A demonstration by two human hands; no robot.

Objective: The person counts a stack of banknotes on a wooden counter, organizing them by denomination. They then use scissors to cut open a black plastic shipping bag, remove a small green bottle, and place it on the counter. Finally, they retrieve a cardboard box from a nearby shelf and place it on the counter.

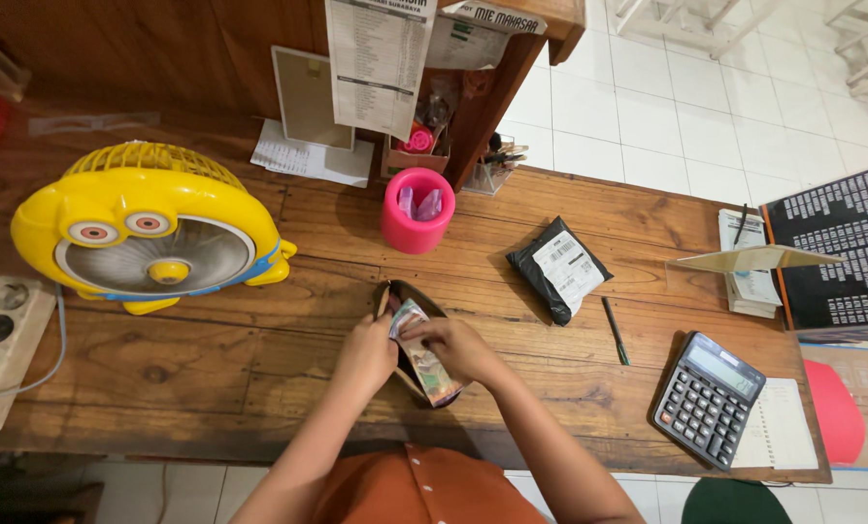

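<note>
From the head camera we look down at a wooden surface (211, 359), where our left hand (364, 351) holds open a brown wallet (432, 386) while the fingers of our right hand (458, 347) pinch banknotes (410, 318) standing half out of it. The wallet lies at the near edge, between a yellow fan (152, 223) and a calculator (708, 398); a pink cup (417, 209) and black parcel (558, 269) sit beyond, untouched.

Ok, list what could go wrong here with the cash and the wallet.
1. The banknotes are pinched between the right hand and left hand over an open brown wallet; a loose note could slip out onto the wooden counter.
2. The yellow fan faces the counter nearby; if it is running, loose notes might blow away.
</note>
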